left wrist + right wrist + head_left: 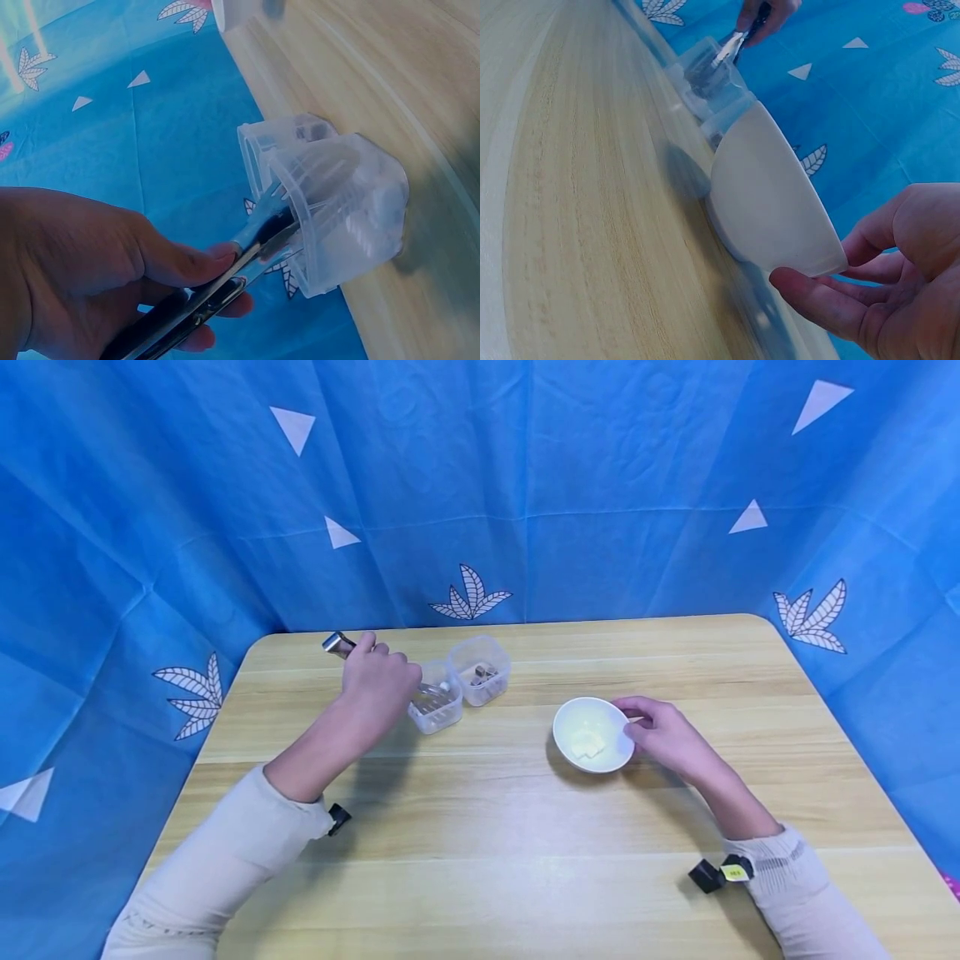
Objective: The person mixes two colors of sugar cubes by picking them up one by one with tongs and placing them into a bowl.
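My left hand (381, 681) grips a pair of metal tongs (262, 244) with dark handles, thumb on one side and fingers on the other. The tongs' far ends reach down inside a clear plastic container (437, 720), among small whitish pieces (444, 687) that are hard to make out. To the right, my right hand (666, 735) holds a white bowl (772, 202) by its right side, with thumb and fingers at the edge. A pale patch shows in the bottom of the bowl; whether it is light or contents I cannot tell.
A second clear container (480, 689), beside the first, has a few small dark, shiny items (482, 674) in it. Both stand toward the back of the wooden table (480, 827). Blue cloth (480, 485) hangs behind the table's far edge and along its sides.
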`<state>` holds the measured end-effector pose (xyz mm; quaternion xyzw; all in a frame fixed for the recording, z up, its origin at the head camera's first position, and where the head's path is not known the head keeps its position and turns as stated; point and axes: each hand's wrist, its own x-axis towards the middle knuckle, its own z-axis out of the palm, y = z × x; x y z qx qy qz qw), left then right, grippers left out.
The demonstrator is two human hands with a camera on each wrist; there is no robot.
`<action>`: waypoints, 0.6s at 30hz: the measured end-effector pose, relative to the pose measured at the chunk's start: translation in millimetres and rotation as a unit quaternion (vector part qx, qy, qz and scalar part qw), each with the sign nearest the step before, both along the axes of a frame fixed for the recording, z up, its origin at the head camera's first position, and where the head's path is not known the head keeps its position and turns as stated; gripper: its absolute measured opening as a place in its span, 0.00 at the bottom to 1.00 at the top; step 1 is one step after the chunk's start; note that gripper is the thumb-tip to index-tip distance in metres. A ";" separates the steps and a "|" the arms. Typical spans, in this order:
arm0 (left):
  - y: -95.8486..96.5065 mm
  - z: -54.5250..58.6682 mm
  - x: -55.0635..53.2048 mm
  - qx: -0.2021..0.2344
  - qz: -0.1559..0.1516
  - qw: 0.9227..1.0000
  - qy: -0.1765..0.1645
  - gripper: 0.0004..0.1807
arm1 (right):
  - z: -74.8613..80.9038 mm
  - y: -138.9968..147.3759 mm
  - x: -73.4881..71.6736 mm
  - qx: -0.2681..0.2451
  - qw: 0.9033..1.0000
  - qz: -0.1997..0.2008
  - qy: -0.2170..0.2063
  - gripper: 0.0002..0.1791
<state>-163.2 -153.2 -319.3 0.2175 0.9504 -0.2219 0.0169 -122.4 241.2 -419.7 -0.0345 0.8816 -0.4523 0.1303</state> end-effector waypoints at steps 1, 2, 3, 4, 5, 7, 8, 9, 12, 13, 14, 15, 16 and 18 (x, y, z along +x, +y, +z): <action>0.0 -0.9 -0.5 0.000 -0.001 1.000 -0.002 0.06 | -0.3 0.1 -0.2 0.001 1.000 -0.001 -0.001 0.25; 0.1 -1.6 -0.8 -0.001 -0.002 1.000 -0.003 0.05 | -0.4 0.0 -0.2 0.001 1.000 0.000 -0.002 0.25; 0.1 -2.4 -1.2 -0.002 -0.003 1.000 -0.004 0.05 | -0.2 -0.2 -0.1 0.000 1.000 0.000 -0.002 0.25; 0.3 -3.2 -1.4 -0.002 -0.004 1.000 -0.005 0.04 | -0.4 -0.2 -0.2 0.000 1.000 0.001 -0.002 0.25; 0.5 -3.9 -1.6 -0.003 -0.005 1.000 -0.006 0.04 | -0.3 -0.3 -0.2 0.000 1.000 0.001 -0.002 0.25; 0.8 -5.5 -1.8 -0.002 -0.008 1.000 -0.004 0.04 | -0.2 -0.1 -0.4 0.000 1.000 0.001 -0.002 0.25; 1.0 -6.2 -1.7 -0.002 -0.010 1.000 -0.001 0.05 | 0.2 -0.2 -0.2 0.000 1.000 0.001 -0.002 0.25; 1.2 -6.9 -1.7 -0.002 -0.011 1.000 0.001 0.05 | 0.2 -0.1 -0.3 0.000 1.000 0.001 -0.002 0.25; 2.2 -9.2 -1.6 -0.002 -0.015 1.000 0.011 0.07 | 0.5 -0.2 -0.4 0.001 1.000 -0.002 -0.001 0.25; 2.4 -10.1 -1.5 -0.001 -0.017 1.000 0.016 0.06 | 0.5 -0.3 -0.4 0.000 1.000 -0.001 -0.001 0.25; 2.6 -11.0 -1.4 -0.001 -0.018 1.000 0.022 0.06 | 0.5 -0.5 -0.5 -0.001 1.000 -0.002 -0.001 0.25; 2.6 -12.2 -1.2 0.000 -0.019 0.999 0.028 0.05 | 0.3 -0.6 -0.6 -0.002 1.000 0.000 -0.001 0.25; 2.4 -13.5 -1.3 0.002 -0.021 0.999 0.036 0.04 | 0.4 -0.9 -0.5 -0.003 1.000 -0.001 -0.001 0.25; 1.2 -16.8 -1.2 0.014 -0.028 0.998 0.052 0.04 | 0.1 -0.8 -0.7 -0.004 1.000 0.000 -0.002 0.25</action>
